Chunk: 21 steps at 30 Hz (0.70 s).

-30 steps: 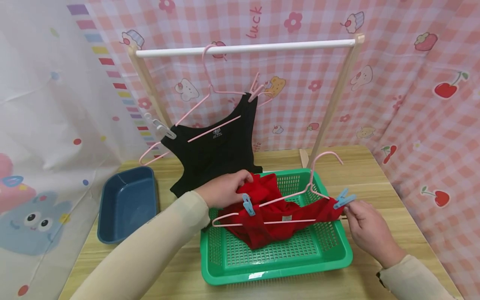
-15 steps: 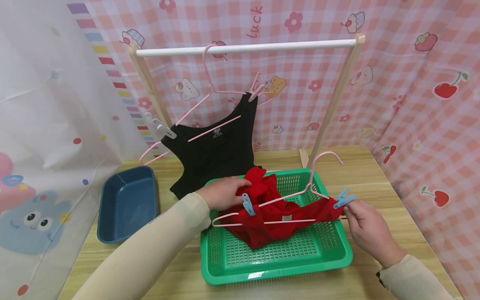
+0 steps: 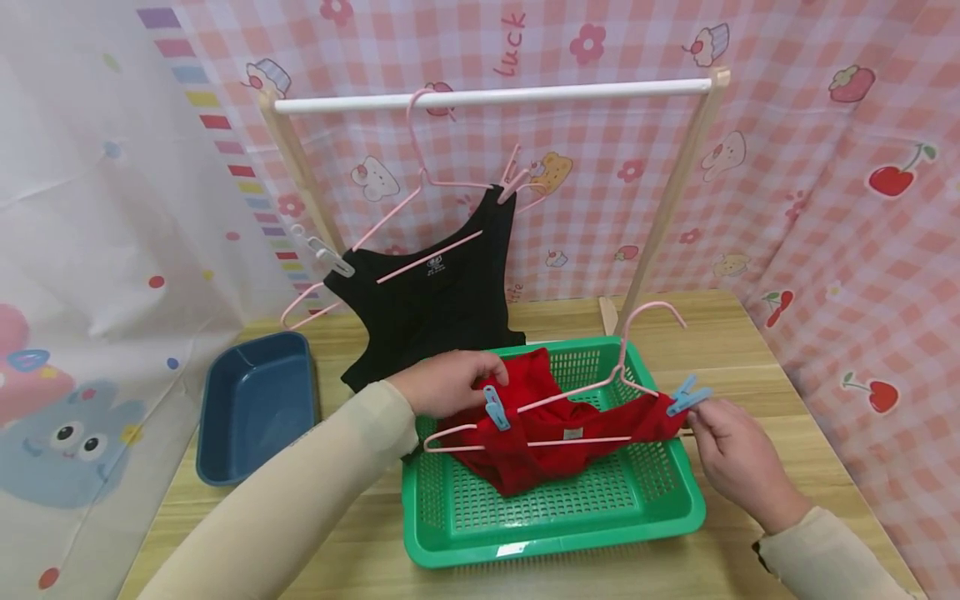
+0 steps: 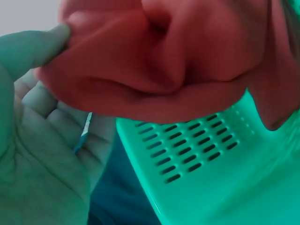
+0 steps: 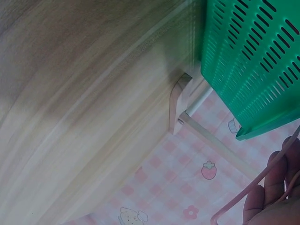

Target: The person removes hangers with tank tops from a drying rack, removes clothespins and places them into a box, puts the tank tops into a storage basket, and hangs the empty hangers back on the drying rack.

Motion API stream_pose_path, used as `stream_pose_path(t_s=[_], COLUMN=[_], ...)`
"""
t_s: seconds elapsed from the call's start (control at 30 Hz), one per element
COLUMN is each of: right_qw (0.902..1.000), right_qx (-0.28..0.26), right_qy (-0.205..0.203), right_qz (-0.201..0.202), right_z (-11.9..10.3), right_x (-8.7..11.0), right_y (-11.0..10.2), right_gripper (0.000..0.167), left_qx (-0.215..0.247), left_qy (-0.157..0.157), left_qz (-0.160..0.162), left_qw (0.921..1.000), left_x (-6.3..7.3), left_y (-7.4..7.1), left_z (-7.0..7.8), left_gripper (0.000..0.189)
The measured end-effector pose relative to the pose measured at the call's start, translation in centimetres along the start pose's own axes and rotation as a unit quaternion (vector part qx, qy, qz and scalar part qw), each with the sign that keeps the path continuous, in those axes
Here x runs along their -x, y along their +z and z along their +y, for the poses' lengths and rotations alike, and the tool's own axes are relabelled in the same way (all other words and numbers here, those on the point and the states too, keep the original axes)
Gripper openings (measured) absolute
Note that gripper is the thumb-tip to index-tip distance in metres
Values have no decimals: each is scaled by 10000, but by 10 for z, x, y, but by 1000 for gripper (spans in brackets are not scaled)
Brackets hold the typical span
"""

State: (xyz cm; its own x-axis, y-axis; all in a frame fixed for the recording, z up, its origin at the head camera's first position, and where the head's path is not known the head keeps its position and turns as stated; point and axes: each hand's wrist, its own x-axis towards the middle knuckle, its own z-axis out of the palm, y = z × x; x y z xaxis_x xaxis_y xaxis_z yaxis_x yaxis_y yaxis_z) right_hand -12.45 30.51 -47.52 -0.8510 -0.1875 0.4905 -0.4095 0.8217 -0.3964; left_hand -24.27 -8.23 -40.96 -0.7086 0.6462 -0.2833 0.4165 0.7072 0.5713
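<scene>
A red sleeveless top (image 3: 517,467) hangs on a pink hanger (image 3: 621,371) over the green basket. Two blue clothespins (image 3: 496,408) fix its straps to the hanger. My left hand (image 3: 448,382) pinches a bunched fold of the red top behind the left clothespin; in the left wrist view the thumb lies on the cloth (image 4: 154,61). At the hanger's right end, beside the other clothespin (image 3: 688,397), my right hand (image 3: 742,462) grips the hanger. The right wrist view shows its curled fingers next to the pink wire (image 5: 255,183).
The green basket (image 3: 555,546) stands on the wooden table (image 3: 757,392). Behind it, a rack with a white rail (image 3: 570,93) bears a black tank top (image 3: 442,308) on another pink hanger, pegged at both straps. A dark blue bin (image 3: 258,408) stands at the left.
The red cloth at my left fingers rose in a bunch half a second ago and now lies lower and flatter. My left fingers have shifted slightly; the right hand keeps its place.
</scene>
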Motion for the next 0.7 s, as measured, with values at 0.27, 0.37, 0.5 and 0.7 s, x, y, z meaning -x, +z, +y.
stream_pose_path(t_s=[0.27,0.37,0.5,0.7], right_qw=[10000,9999,9999,9998], right_qx=[-17,-14,2,1], right_qy=[-69,-105,-140,-169], right_qz=[41,57,78,126], right_z=[0,0,0,0], right_x=[0,1,1,1], right_y=[-1,-1,-1,0], right_gripper=[24,24,24,24], left_qx=[-576,-797,-1263,-1114], left_qy=[-248,-255,-107,-162], left_qz=[-464,-567,-611,-468], left_qw=[9970,9949,9901,9925], left_x=[2,3,4,9], left_y=[5,7,7,3], left_z=[-1,-3,-5,-7], left_gripper=[8,4,8,16])
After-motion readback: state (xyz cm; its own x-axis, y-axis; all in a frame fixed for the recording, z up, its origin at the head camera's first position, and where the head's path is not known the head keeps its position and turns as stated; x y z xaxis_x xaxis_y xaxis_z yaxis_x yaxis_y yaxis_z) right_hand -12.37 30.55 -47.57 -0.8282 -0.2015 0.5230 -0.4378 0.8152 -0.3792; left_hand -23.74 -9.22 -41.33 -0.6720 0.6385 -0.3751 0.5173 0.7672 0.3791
